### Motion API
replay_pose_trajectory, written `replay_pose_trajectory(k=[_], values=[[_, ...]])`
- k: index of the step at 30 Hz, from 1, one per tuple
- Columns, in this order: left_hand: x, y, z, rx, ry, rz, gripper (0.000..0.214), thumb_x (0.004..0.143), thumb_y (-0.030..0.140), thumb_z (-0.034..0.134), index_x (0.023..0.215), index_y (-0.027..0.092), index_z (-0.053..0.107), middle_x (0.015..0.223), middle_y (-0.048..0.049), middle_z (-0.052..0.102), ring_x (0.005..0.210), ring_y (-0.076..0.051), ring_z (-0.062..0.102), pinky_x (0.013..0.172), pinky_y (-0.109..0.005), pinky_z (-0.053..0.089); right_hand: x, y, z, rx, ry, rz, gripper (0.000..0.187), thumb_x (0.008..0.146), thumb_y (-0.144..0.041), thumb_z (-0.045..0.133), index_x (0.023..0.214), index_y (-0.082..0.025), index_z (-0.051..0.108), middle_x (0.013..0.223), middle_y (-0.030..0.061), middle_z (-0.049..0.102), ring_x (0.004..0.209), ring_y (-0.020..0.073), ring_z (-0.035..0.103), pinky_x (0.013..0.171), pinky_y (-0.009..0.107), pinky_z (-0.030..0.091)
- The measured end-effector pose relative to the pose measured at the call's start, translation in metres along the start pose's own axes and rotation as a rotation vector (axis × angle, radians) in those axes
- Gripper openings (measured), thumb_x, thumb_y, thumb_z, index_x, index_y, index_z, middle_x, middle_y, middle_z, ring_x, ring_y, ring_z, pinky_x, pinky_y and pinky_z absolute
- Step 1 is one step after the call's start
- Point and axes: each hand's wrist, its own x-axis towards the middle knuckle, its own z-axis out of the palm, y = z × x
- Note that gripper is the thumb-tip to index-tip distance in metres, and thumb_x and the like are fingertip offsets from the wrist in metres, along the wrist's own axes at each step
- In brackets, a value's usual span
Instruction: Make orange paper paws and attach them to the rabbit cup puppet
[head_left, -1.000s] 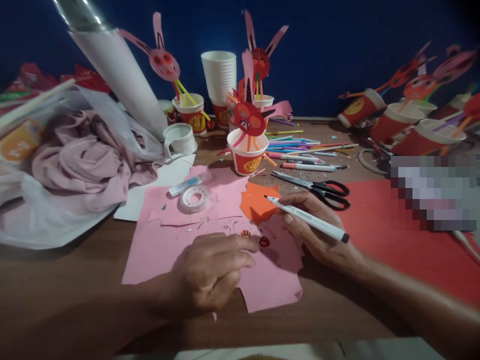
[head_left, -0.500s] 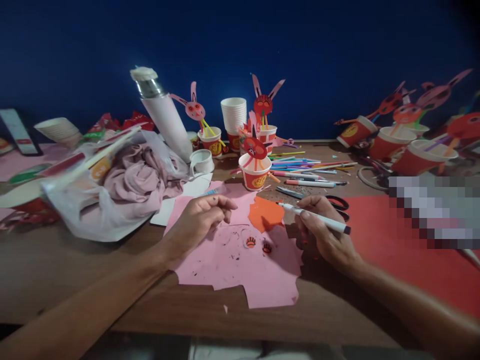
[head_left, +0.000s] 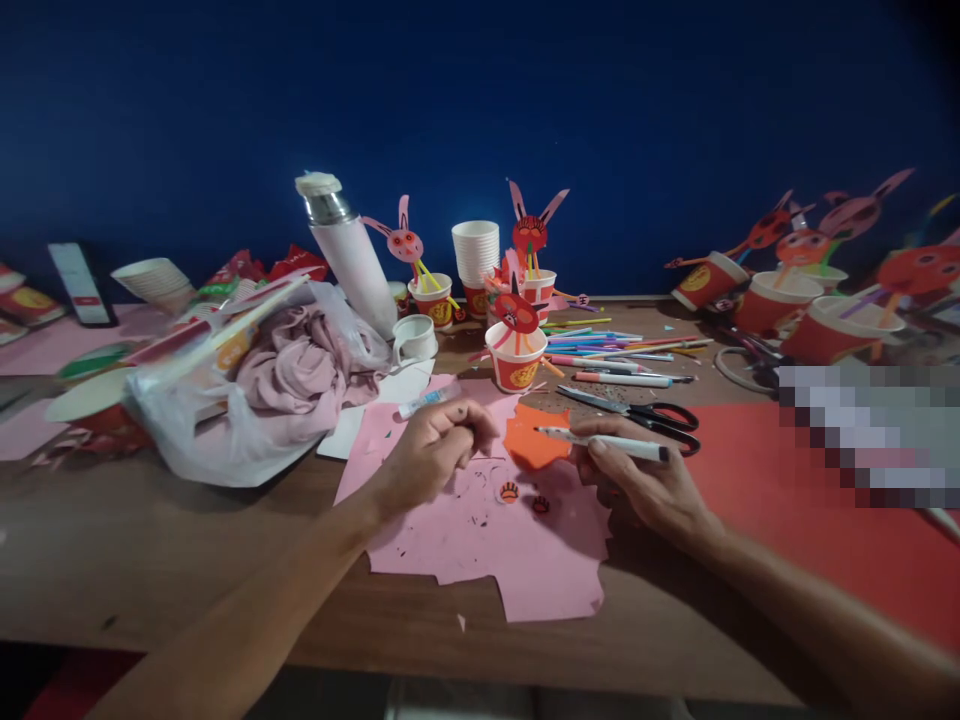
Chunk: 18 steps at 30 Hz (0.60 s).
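My left hand (head_left: 433,452) hovers over the upper part of a pink paper sheet (head_left: 480,535), its fingers curled into a pinch around something I cannot make out. My right hand (head_left: 646,487) rests on the sheet's right edge and grips a white marker (head_left: 609,441), whose tip points left over an orange paper piece (head_left: 531,436). Two small drawn eye cut-outs (head_left: 509,491) (head_left: 540,504) lie on the pink sheet between my hands. Black-handled scissors (head_left: 649,411) lie just beyond my right hand.
A red paper cup with a paper bunny (head_left: 516,365) stands behind the orange piece, beside coloured pens and straws (head_left: 607,345). At the left sit a plastic bag with pink cloth (head_left: 285,372), a white flask (head_left: 349,252) and stacked cups (head_left: 475,250). A red sheet (head_left: 787,500) and more bunny cups (head_left: 814,320) are at the right.
The view has lifted and pulled back. My left hand rose off the pink sheet, moved up toward the tape and glue, and closed into a pinch. The marker tilted flatter in my right hand.
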Motion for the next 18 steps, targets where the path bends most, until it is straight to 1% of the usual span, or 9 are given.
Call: replay_pose_trajectory(k=[2, 4, 7, 9, 11, 14, 18], values=[[-0.006, -0.001, -0.007, 0.209, -0.068, 0.061, 0.020, 0.068, 0.009, 0.036, 0.066, 0.014, 0.055, 0.058, 0.0010, 0.051, 0.051, -0.008, 0.044, 0.047, -0.020, 0.035, -0.002, 0.001, 0.000, -0.058, -0.021, 0.001, 0.030, 0.084, -0.041, 0.048, 0.094, -0.015, 0.060, 0.073, 0.0039, 0.062, 0.066, 0.0147, 0.059, 0.056, 0.026, 0.048], [-0.013, -0.003, -0.011, 0.416, -0.160, 0.171, 0.021, 0.067, 0.007, 0.036, 0.065, 0.013, 0.057, 0.059, 0.0003, 0.053, 0.053, -0.009, 0.047, 0.050, -0.021, 0.037, -0.005, 0.000, 0.001, -0.089, -0.030, 0.035, 0.031, 0.084, -0.042, 0.047, 0.093, -0.016, 0.062, 0.070, 0.0037, 0.062, 0.064, 0.0154, 0.059, 0.054, 0.026, 0.047], [-0.025, -0.009, -0.013, 0.684, -0.260, 0.422, 0.021, 0.067, 0.008, 0.042, 0.073, 0.013, 0.061, 0.059, -0.0008, 0.053, 0.057, -0.012, 0.047, 0.054, -0.024, 0.036, -0.007, -0.001, 0.003, -0.133, -0.003, 0.078, 0.027, 0.083, -0.040, 0.049, 0.094, -0.018, 0.062, 0.067, 0.0026, 0.063, 0.060, 0.0155, 0.059, 0.050, 0.025, 0.047], [-0.032, -0.016, -0.012, 0.824, -0.307, 0.516, 0.019, 0.071, 0.011, 0.045, 0.078, 0.014, 0.063, 0.061, -0.0014, 0.053, 0.059, -0.014, 0.047, 0.052, -0.025, 0.034, -0.007, -0.003, 0.005, -0.187, 0.017, 0.071, 0.022, 0.081, -0.037, 0.051, 0.091, -0.020, 0.062, 0.068, 0.0019, 0.064, 0.060, 0.0154, 0.059, 0.050, 0.025, 0.047], [-0.037, -0.022, -0.012, 0.911, -0.342, 0.547, 0.018, 0.076, 0.016, 0.047, 0.086, 0.016, 0.062, 0.065, -0.0020, 0.055, 0.061, -0.015, 0.048, 0.053, -0.027, 0.034, -0.007, -0.005, 0.008, -0.237, 0.006, 0.052, 0.018, 0.080, -0.035, 0.054, 0.086, -0.021, 0.063, 0.071, 0.0022, 0.065, 0.061, 0.0155, 0.059, 0.050, 0.024, 0.047], [-0.040, -0.028, -0.011, 0.939, -0.385, 0.586, 0.023, 0.083, 0.025, 0.045, 0.099, 0.016, 0.058, 0.070, -0.0025, 0.058, 0.064, -0.016, 0.050, 0.056, -0.028, 0.036, -0.005, -0.009, 0.013, -0.258, -0.031, 0.039, 0.016, 0.078, -0.034, 0.056, 0.079, -0.020, 0.063, 0.072, 0.0032, 0.065, 0.060, 0.0152, 0.059, 0.048, 0.023, 0.046], [-0.041, -0.031, -0.009, 0.948, -0.417, 0.607, 0.029, 0.087, 0.033, 0.040, 0.106, 0.016, 0.054, 0.072, -0.0026, 0.060, 0.064, -0.017, 0.053, 0.055, -0.029, 0.037, -0.003, -0.013, 0.019, -0.236, -0.058, 0.081, 0.014, 0.078, -0.033, 0.055, 0.074, -0.021, 0.062, 0.065, 0.0015, 0.063, 0.053, 0.0142, 0.058, 0.045, 0.024, 0.046]])
